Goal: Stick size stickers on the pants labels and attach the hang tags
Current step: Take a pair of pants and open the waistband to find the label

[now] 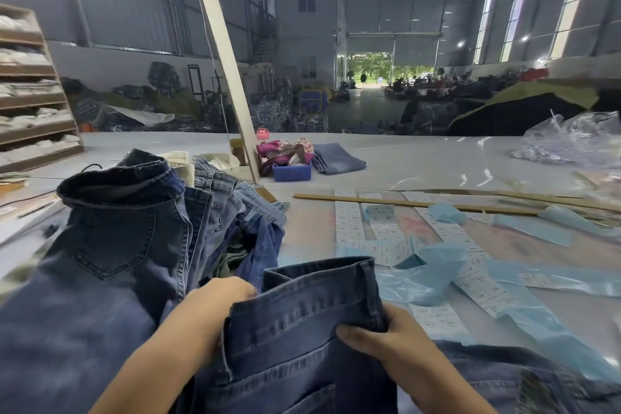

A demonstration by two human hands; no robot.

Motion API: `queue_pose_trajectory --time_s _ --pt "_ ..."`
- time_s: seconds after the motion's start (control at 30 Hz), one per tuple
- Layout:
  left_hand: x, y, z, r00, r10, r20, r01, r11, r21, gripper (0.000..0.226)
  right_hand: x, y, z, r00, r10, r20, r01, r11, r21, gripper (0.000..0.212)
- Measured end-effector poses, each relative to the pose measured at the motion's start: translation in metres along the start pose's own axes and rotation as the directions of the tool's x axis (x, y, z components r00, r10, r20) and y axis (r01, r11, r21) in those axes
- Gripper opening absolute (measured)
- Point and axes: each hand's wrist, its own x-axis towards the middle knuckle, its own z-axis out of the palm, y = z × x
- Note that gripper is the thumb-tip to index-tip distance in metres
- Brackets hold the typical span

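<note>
Denim fills the space under me: I hold one pair of jeans (302,323) by the waistband, my left hand (221,292) curled over its near corner, my right hand (376,333) pinching the other side, thumb on top. No label shows yet, so I judge I am still turning the waistband to find it. Beyond my right hand lie the sticker sheets (349,222) and blue backing strips (420,276); I'll need to free that hand to peel one. Left of my left hand sits the jeans pile (127,228).
</note>
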Motion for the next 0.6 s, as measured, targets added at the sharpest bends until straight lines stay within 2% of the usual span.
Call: queue_pose_trajectory --time_s 0.03,0.07,0.1,0.13,0.17,0.2,0.23,0.3,0.33,0.37,0.43,0.47,0.53,0.6 --pt "0.001 -0.002 0.002 0.99 0.026 -0.139 -0.041 0.994 -0.102 0.029 0.0 0.003 0.0 0.997 -0.019 -0.078 0.019 1.0 0.001 0.021" --pt "-0.004 -0.008 0.008 0.943 0.094 -0.32 -0.154 0.974 -0.167 0.019 -0.001 0.004 -0.001 0.99 -0.034 -0.135 0.038 0.999 0.026 0.018" --pt "-0.009 -0.016 0.014 0.852 0.114 -0.512 -0.286 0.919 -0.271 0.021 -0.003 0.006 -0.004 0.983 -0.044 -0.176 0.057 0.996 0.069 0.02" --pt "-0.012 -0.026 0.018 0.789 0.078 -0.609 -0.377 0.845 -0.379 0.022 -0.005 0.007 -0.008 0.981 -0.052 -0.187 0.077 0.989 0.126 0.022" --pt "-0.013 -0.031 0.022 0.767 0.052 -0.639 -0.462 0.736 -0.495 0.021 -0.008 0.007 -0.012 0.983 -0.058 -0.172 0.089 0.98 0.178 0.024" --pt "-0.015 -0.031 0.021 0.774 0.043 -0.632 -0.527 0.598 -0.604 0.02 -0.011 0.006 -0.016 0.99 -0.065 -0.128 0.092 0.972 0.216 0.03" --pt "-0.019 -0.027 0.016 0.788 0.044 -0.615 -0.577 0.403 -0.711 0.019 -0.013 0.004 -0.02 0.995 -0.075 -0.068 0.089 0.968 0.234 0.038" --pt "-0.024 -0.022 0.01 0.855 0.107 -0.507 -0.505 -0.046 -0.862 0.008 -0.016 -0.001 -0.025 0.994 -0.104 0.04 0.092 0.967 0.237 0.053" --pt "-0.027 -0.022 0.008 0.868 0.155 -0.471 -0.447 -0.17 -0.878 0.011 -0.018 -0.004 -0.026 0.987 -0.128 0.092 0.105 0.969 0.225 0.061" --pt "-0.03 -0.023 0.007 0.868 0.208 -0.45 -0.408 -0.219 -0.887 0.012 -0.019 -0.008 -0.025 0.979 -0.157 0.131 0.129 0.971 0.202 0.065" --pt "-0.032 -0.023 0.003 0.862 0.287 -0.418 -0.381 -0.176 -0.907 0.023 -0.018 -0.015 -0.021 0.964 -0.198 0.181 0.172 0.974 0.15 0.065" --pt "-0.033 -0.022 0.0 0.861 0.338 -0.381 -0.366 -0.11 -0.924 0.036 -0.018 -0.017 -0.019 0.959 -0.204 0.196 0.176 0.973 0.15 0.063" --pt "-0.035 -0.021 -0.004 0.861 0.426 -0.278 -0.347 0.092 -0.933 0.064 -0.016 -0.015 -0.013 0.958 -0.203 0.204 0.166 0.969 0.185 0.063" --pt "-0.038 -0.019 -0.008 0.841 0.496 -0.215 -0.371 0.241 -0.897 0.069 -0.015 -0.013 -0.008 0.959 -0.216 0.184 0.171 0.957 0.233 0.064"
